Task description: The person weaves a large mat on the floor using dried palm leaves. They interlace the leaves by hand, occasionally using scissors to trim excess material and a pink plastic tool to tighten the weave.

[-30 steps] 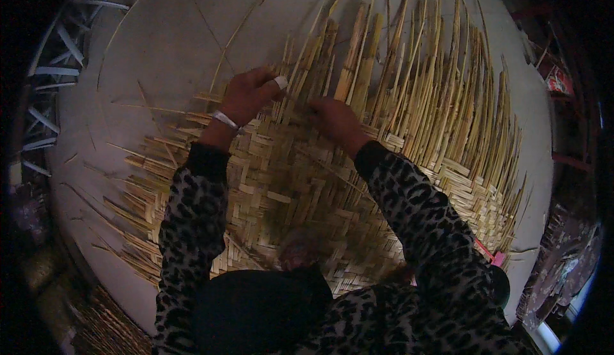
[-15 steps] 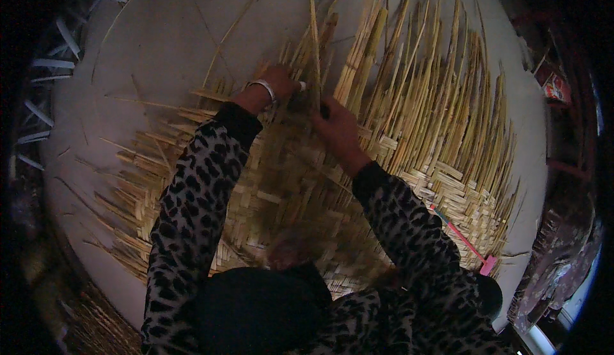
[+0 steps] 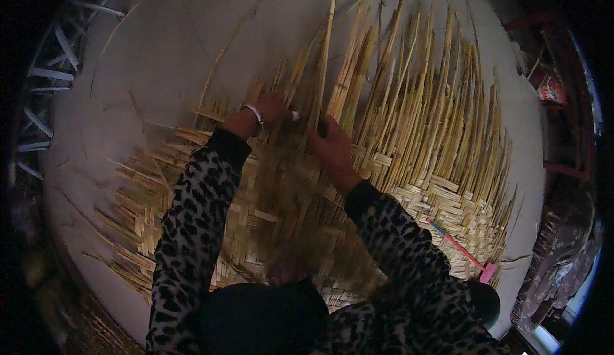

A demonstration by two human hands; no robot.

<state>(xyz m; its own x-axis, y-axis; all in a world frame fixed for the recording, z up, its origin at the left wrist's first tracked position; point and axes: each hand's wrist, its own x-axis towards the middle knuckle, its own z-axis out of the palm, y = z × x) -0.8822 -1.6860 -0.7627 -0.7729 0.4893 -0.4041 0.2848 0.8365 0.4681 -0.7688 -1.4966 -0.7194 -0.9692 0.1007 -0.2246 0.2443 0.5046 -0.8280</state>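
A large half-woven mat [image 3: 441,192] of split reed strips lies on the floor in front of me, with long loose ends fanning out at the far and left sides. My right hand [image 3: 334,150] is closed, thumb and fingers pinching a long reed strip [image 3: 329,41] that rises toward the far edge. Close to its left, my left hand [image 3: 272,107], wearing a pale bracelet [image 3: 256,115] and a white band on one finger, is curled low among the loose strips at the weave's edge. Shadow hides what its fingers grip.
A slim pink tool with a dark green end and a blocky head [image 3: 487,272] rests on the mat at the right. White-grey slats [image 3: 51,73] stand at the far left. Reddish-brown furniture legs [image 3: 566,169] and a patterned cloth [image 3: 550,278] are at the right.
Both hands have come slightly nearer and left within the view. The long strip in my right hand now leans more to the right at its top.
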